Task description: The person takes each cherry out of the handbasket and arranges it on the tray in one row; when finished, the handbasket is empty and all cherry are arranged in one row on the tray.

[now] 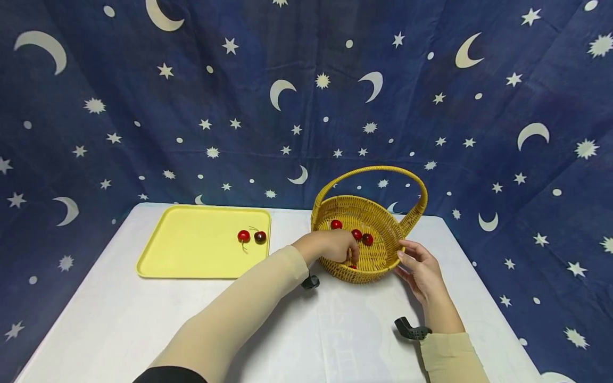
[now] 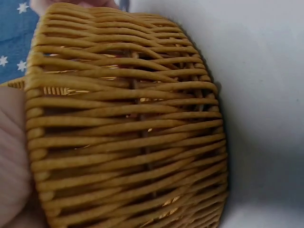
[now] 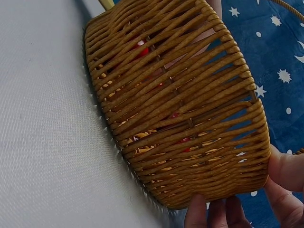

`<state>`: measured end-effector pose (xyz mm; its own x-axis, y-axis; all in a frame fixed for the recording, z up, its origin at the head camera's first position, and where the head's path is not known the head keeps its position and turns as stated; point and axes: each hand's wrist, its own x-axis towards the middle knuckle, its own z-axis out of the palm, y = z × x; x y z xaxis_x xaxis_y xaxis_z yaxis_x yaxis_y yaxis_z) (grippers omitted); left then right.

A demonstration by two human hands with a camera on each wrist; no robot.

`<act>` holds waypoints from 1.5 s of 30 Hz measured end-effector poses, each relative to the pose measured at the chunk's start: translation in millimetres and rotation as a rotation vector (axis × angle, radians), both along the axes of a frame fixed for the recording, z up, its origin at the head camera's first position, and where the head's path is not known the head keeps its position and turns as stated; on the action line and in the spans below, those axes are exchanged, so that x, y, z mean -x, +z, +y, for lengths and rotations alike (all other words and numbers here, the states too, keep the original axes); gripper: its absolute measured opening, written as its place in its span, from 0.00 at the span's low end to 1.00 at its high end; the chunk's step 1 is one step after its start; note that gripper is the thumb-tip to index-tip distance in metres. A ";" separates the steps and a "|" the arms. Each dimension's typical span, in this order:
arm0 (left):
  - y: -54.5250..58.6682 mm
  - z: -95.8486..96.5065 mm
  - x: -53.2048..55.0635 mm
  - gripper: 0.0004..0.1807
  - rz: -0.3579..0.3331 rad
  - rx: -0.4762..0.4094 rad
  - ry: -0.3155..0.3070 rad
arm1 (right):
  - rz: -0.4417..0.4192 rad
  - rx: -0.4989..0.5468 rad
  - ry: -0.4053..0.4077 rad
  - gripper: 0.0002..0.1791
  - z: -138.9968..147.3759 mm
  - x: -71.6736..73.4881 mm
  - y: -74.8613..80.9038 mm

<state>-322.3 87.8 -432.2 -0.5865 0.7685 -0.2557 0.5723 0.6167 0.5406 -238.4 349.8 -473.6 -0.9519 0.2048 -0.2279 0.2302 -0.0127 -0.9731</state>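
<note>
A woven wicker basket (image 1: 356,275) with a tall arched handle stands on the table and holds several red cherries (image 1: 356,234). My left hand (image 1: 337,246) reaches over its near left rim, fingers bent down inside. By those fingertips a cherry (image 1: 353,267) shows partly; whether they pinch it is hidden. With thumb and fingers, my right hand (image 1: 421,268) grips the rim on the right side; these fingers (image 3: 195,211) also appear at the wicker in the right wrist view. The left wrist view is mostly filled by the basket's woven wall (image 2: 128,128).
To the left lies a yellow tray (image 1: 191,242), with a red cherry (image 1: 243,235) and a darker cherry (image 1: 260,237) near its right edge. White cloth (image 1: 96,314) covers the table. A blue curtain (image 1: 249,96) with moons and stars hangs behind.
</note>
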 end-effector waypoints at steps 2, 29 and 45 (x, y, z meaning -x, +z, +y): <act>-0.9 3.5 -0.8 0.24 0.004 0.016 0.005 | 0.002 -0.002 -0.003 0.23 0.7 -0.8 0.4; -4.4 3.8 -2.7 0.10 -0.137 -0.335 0.060 | 0.025 -0.005 0.013 0.22 -1.2 0.5 -2.5; 31.7 -97.7 -32.7 0.17 -0.087 -0.648 0.208 | 0.020 -0.045 0.056 0.24 -3.5 -2.1 1.8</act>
